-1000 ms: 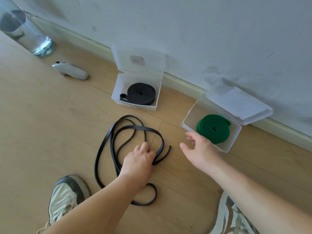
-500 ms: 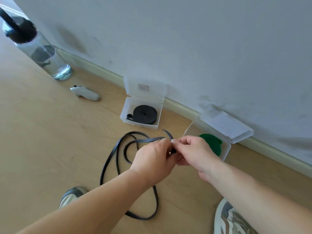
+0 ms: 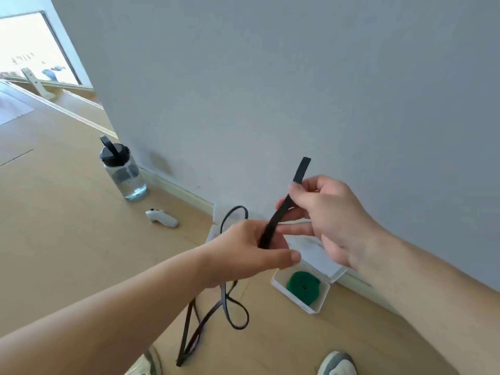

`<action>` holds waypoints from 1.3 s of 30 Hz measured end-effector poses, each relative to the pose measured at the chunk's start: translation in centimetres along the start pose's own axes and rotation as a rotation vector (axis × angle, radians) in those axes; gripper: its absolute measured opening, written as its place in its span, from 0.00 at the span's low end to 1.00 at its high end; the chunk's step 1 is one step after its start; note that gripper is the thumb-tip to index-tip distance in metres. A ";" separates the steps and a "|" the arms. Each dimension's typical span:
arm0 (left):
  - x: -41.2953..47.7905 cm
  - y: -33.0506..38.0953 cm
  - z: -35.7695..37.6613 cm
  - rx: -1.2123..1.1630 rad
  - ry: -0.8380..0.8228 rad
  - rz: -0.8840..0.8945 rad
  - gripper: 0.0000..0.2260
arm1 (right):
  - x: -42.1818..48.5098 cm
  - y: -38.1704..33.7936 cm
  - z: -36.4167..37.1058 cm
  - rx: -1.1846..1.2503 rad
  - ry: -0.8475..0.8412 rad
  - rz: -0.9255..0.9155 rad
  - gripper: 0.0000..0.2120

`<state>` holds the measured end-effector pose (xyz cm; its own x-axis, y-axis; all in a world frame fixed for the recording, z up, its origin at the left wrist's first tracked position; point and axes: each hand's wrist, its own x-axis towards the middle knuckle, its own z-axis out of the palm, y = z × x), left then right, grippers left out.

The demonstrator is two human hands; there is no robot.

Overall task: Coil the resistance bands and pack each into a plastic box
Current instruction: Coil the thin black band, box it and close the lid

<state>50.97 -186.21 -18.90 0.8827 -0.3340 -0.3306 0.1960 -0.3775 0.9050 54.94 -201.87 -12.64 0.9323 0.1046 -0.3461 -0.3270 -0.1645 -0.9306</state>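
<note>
Green band [image 3: 303,286] lay coiled in its plastic box [image 3: 315,307] at lower centre, while I had left hand [image 3: 243,255] and right hand [image 3: 330,220] pinching the black band [image 3: 301,171], not yet coiled.

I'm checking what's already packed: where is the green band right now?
In the head view, the green band lies coiled inside an open plastic box on the floor by the wall, right of centre, below the right hand holding the black band.
</note>
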 end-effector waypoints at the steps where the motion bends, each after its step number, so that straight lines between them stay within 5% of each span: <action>1: -1.1 0.5 -0.1 0.008 -0.032 0.001 0.13 | -1.0 -1.3 -0.4 0.060 0.034 -0.033 0.06; 6: -5.9 -0.5 -1.5 0.500 -0.135 -0.262 0.15 | -4.3 -6.6 -5.7 0.584 0.353 -0.125 0.08; 8: -7.3 -1.1 -1.7 0.425 -0.112 -0.326 0.17 | -5.3 -7.0 -8.9 0.682 0.456 -0.109 0.08; 11: -8.3 1.4 -1.4 0.305 0.090 -0.192 0.18 | -6.4 -4.1 -11.7 0.518 0.510 0.079 0.07; 13: -8.8 4.6 -0.8 0.347 0.227 -0.003 0.09 | -7.1 -1.9 -12.0 0.338 0.547 0.218 0.13; 15: -9.1 7.3 0.1 0.337 0.258 0.142 0.06 | -9.0 -1.5 -10.5 0.233 0.627 0.195 0.18; 18: -9.0 9.4 1.9 0.369 0.235 0.258 0.05 | -11.5 -2.2 -5.8 0.031 0.418 -0.007 0.05; 21: -8.5 10.4 2.7 0.248 0.266 0.313 0.08 | -12.2 -2.8 -1.7 -0.230 0.037 -0.105 0.17; 23: -8.1 10.1 2.2 0.155 0.330 0.298 0.07 | -11.3 -3.0 -0.7 -0.408 -0.053 -0.124 0.24; 26: -7.1 8.5 0.7 0.164 0.339 0.276 0.02 | -9.5 -2.3 -1.0 -0.457 0.000 -0.108 0.28; 32: -5.7 1.8 -2.2 0.626 -0.208 -0.232 0.11 | -6.4 -1.5 -4.2 -0.202 0.221 -0.081 0.20; 36: -4.2 -1.1 -3.6 0.893 -0.051 -0.403 0.09 | -4.2 1.1 -8.4 -0.257 0.128 0.098 0.19; 39: -3.7 1.1 -3.2 0.714 0.176 -0.150 0.10 | -3.1 3.2 -9.9 -0.425 0.074 0.238 0.23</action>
<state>49.33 -182.57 -15.87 0.9353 -0.1146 -0.3347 0.0478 -0.8965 0.4404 52.52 -212.42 -13.32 0.8527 -0.0518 -0.5198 -0.4549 -0.5627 -0.6902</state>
